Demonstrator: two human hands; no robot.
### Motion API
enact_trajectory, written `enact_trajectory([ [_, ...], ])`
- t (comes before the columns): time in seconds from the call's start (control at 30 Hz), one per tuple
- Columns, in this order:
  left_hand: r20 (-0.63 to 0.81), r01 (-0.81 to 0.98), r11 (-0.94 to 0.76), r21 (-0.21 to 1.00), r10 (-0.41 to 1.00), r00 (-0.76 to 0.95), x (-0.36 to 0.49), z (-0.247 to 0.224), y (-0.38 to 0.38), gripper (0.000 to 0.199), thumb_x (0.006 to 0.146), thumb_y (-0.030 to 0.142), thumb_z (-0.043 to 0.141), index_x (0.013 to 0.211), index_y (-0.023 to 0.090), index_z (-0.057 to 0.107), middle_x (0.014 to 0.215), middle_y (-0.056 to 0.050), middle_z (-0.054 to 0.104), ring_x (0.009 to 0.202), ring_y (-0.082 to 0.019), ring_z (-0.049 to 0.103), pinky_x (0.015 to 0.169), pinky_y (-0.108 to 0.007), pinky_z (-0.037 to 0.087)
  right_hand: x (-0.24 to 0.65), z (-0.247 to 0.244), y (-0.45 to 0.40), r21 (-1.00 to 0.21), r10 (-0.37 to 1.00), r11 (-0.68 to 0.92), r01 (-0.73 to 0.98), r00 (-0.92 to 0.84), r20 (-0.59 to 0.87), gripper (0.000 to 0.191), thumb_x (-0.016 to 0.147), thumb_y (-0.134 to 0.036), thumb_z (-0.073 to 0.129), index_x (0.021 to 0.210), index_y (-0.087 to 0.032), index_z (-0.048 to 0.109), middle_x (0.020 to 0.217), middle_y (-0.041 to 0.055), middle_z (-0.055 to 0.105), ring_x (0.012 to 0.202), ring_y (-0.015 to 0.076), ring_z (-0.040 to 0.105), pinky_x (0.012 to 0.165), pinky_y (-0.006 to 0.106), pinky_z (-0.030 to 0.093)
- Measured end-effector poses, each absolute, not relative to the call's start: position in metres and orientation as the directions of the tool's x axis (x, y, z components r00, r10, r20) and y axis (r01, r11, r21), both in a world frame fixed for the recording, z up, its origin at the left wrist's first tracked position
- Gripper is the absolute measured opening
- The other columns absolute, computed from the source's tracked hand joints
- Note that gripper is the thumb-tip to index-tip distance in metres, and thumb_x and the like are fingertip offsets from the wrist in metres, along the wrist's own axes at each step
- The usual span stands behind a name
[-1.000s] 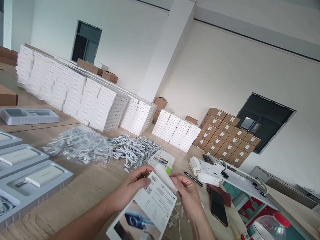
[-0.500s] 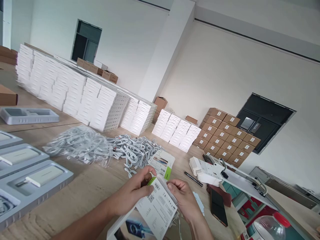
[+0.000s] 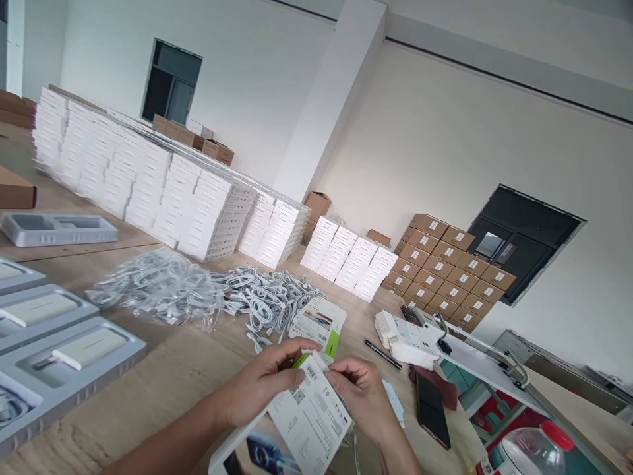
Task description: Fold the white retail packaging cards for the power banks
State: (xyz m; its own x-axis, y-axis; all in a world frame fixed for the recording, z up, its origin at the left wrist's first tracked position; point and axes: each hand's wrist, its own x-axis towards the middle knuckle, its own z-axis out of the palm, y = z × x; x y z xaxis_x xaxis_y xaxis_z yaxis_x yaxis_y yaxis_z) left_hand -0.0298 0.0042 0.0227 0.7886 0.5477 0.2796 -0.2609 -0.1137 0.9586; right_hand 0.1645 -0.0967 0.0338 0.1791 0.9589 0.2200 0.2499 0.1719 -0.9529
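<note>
A white printed carton (image 3: pixel 301 422) with a barcode and a picture on its side is tilted between my hands over the table. My left hand (image 3: pixel 270 379) grips its upper left edge, thumb on the printed face and fingers behind. My right hand (image 3: pixel 363 392) is closed at the upper right edge, thumb and fingers pinching near the end flap. Just beyond lies another printed carton (image 3: pixel 316 323) with a green stripe. Behind that is a heap of grey cables (image 3: pixel 267 297), with bagged cables (image 3: pixel 158 287) to its left.
Grey trays (image 3: pixel 113 369) holding white devices lie at left, below another tray (image 3: pixel 59 231). Stacked white boxes (image 3: pixel 208 211) and brown cartons (image 3: pixel 440 270) stand behind. At right are folded cartons (image 3: pixel 405 336), a marker (image 3: pixel 382 354), a phone (image 3: pixel 432 409) and a red-lidded jar (image 3: pixel 534 448).
The flap at the carton's top end has moved inward, and my right fingers have shifted slightly along that edge. My left hand keeps its grip; the surroundings look unchanged.
</note>
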Motion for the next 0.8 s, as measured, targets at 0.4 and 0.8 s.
enact_trajectory([
  [0.4,0.315,-0.388,-0.008,0.922,0.599,0.736,-0.028,0.022,0.005,0.020,0.082,0.026,0.062,0.102,0.023,0.063,0.084,0.002,0.059,0.075,-0.014,0.053,0.066,-0.025,0.038,0.169,0.042,-0.098,-0.975,0.969,0.104,0.199,0.200,0.145,0.034,0.074,-0.050,0.077,0.086,-0.017,0.077,0.075,0.0043,0.072,0.067,0.0128,0.056,0.063,0.024,0.042],
  [0.8,0.301,-0.471,0.068,0.880,0.687,0.661,-0.024,0.019,0.011,0.023,0.078,0.028,0.066,0.100,0.022,0.064,0.083,0.001,0.060,0.073,-0.015,0.053,0.065,-0.026,0.038,0.172,0.043,-0.102,-0.970,0.967,0.206,0.126,0.126,0.222,0.033,0.081,-0.044,0.072,0.106,-0.023,0.076,0.106,0.0085,0.075,0.106,0.0272,0.064,0.087,0.036,0.048],
])
